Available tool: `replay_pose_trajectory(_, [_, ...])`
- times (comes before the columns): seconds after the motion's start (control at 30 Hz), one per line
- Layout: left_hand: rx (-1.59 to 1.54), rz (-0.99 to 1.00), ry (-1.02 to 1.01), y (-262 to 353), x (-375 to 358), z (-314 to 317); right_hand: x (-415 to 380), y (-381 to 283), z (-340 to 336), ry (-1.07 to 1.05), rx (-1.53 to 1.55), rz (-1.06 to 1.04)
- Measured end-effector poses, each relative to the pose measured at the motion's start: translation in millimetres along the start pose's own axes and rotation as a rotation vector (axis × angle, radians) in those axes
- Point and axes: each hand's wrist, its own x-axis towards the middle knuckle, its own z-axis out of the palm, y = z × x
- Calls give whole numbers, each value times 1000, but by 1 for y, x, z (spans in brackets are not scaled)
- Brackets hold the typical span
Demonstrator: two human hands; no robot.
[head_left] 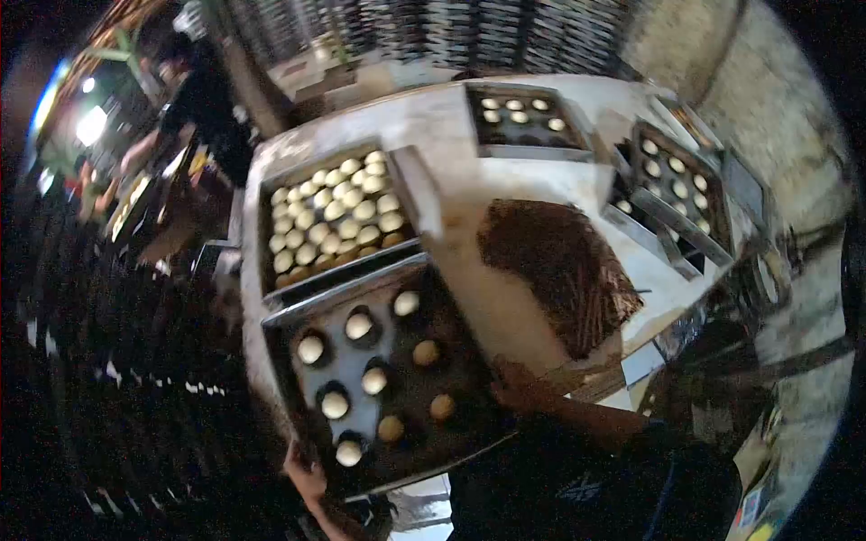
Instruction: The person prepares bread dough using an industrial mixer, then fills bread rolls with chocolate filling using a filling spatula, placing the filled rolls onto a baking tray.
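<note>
A dark baking tray (460, 361) with several round, pale dough balls (373, 380) spaced over it is between my hands, near my body. My left hand (307, 471) is closed on its near left edge, the fingers curled at the rim. At the opposite side, my right hand (518, 388) grips the right edge, its fingers mostly lost in shadow. Just beyond, a second tray (343, 270) packed with many dough balls sits on the pale table (469, 216), its near rim close against the held tray's far rim.
A dark brown, rough-looking sheet (555, 261) lies mid-table. Another tray of dough balls (532, 149) stands at the back, and stacked trays (681, 212) fill the right end. At far left, a person (207, 113) stands near more trays. A stone wall (758, 99) borders the right.
</note>
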Motion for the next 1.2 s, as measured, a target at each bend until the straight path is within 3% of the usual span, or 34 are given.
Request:
replay_pose_trajectory(0.03, [-179, -194, 22, -12, -1, 1, 0, 2, -6, 31, 15, 13])
replay_pose_trajectory(0.13, [-63, -155, 112, 29, -23, 4, -14, 6, -52, 31, -16, 6])
replay_pose_trajectory(0.23, [56, -193, -65, 148, -18, 32, -37, 24, -140, -41, 146, 30])
replay_pose_trajectory(0.3, [14, -26, 134, 217, -18, 91, -57, 41, -220, 109, 176, -92])
replay_pose_trajectory(0.37, [-79, -45, 177, 282, -12, 184, -84, 58, -302, 341, -2, -127])
replay_pose_trajectory(0.5, [-386, -140, 273, 429, -1, 328, -133, 115, -455, 356, 238, -86])
replay_pose_trajectory(0.57, [-469, -119, 101, 437, 16, 382, -154, 160, -515, 461, 107, -62])
replay_pose_trajectory(0.63, [-429, 33, -264, 461, 39, 443, -170, 210, -575, 513, -25, -9])
replay_pose_trajectory(0.7, [-434, 201, -353, 488, 47, 516, -187, 249, -626, 524, -75, -22])
replay_pose_trajectory(0.77, [-410, 246, -320, 509, 44, 586, -204, 296, -669, 533, -35, 106])
replay_pose_trajectory(0.83, [-436, 354, -468, 536, 41, 635, -217, 347, -701, 536, -65, 109])
replay_pose_trajectory(0.9, [-464, 416, -436, 546, 40, 686, -225, 380, -720, 646, -20, 124])
replay_pose_trajectory(0.97, [-433, 415, -448, 562, 36, 713, -227, 428, -746, 601, -4, 143])
replay_pose_trajectory(1.07, [-430, 389, -463, 571, 30, 739, -225, 451, -758, 644, -218, 254])
replay_pose_trajectory(1.17, [-442, 356, -495, 563, 27, 755, -224, 456, -763, 610, -242, 163])
replay_pose_trajectory(1.2, [-484, 338, -441, 554, 25, 763, -225, 415, -762, 543, -365, 336])
